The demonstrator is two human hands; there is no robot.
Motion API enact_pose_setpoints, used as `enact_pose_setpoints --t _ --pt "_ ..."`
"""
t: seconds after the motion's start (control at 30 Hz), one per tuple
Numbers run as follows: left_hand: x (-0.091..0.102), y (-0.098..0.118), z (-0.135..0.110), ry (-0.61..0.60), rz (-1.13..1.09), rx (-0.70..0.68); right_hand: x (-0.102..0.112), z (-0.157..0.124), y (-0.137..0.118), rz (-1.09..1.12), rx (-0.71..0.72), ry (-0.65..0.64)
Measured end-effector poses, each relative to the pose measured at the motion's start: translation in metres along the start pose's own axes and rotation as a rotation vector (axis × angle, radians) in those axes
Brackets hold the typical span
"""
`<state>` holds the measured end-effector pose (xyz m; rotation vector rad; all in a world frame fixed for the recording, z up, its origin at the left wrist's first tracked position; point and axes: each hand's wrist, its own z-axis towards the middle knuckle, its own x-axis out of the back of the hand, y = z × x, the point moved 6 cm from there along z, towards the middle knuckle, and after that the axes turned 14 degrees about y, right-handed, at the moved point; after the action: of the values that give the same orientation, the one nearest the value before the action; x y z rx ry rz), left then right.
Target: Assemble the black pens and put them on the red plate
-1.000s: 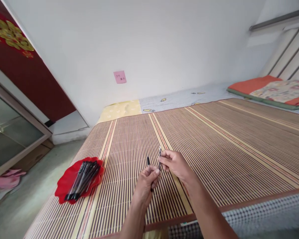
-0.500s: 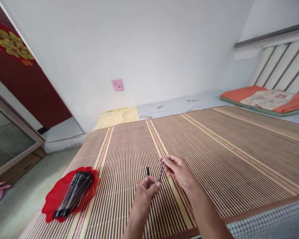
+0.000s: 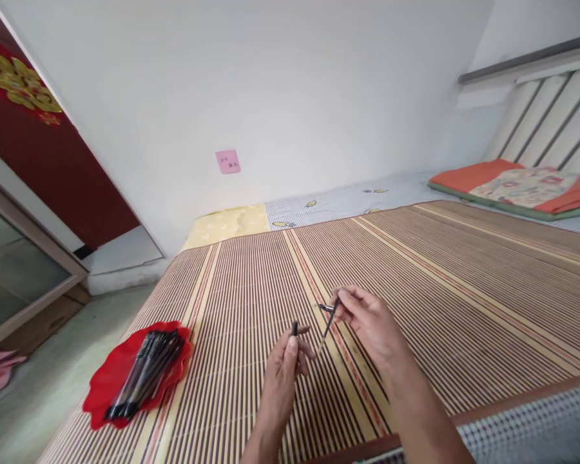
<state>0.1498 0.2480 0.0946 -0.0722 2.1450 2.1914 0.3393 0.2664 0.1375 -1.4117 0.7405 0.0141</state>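
Observation:
My left hand [image 3: 283, 367] is closed, with the thumb pressing a short black pen cap [image 3: 294, 328] against the fingers. The cap stands nearly upright. Close by on the right, my right hand [image 3: 365, 319] pinches a thin dark pen refill [image 3: 327, 332], whose pale lower end slants down toward my left fingertips. A short black piece with a shiny part [image 3: 325, 308] also sticks out leftward from the right fingers; its exact kind is unclear. Both hands are above the striped bamboo mat [image 3: 241, 309].
On the mat at the left, a red wavy-edged plate [image 3: 101, 380] bears a bundle of black pens [image 3: 147, 367]. A folded orange and floral cloth [image 3: 497, 174] lies at the far right by the white rails. A pink note [image 3: 227, 162] is on the wall behind.
The hands have drawn apart, the right moving up and right. The refill, earlier spanning both hands, is now held only by the right. The short black piece now shows at the right fingers.

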Motion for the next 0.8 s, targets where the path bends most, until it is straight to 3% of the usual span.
enact_pose_setpoints --t 0.23,0.8 --pt "-0.002 -0.005 -0.003 -0.096 0.081 -0.001 0.009 -0.005 -0.029 0.18 0.095 0.158" --pt "-0.005 -0.001 -0.003 -0.105 0.133 -0.041 0.006 -0.006 -0.027 0.06 0.137 0.117"
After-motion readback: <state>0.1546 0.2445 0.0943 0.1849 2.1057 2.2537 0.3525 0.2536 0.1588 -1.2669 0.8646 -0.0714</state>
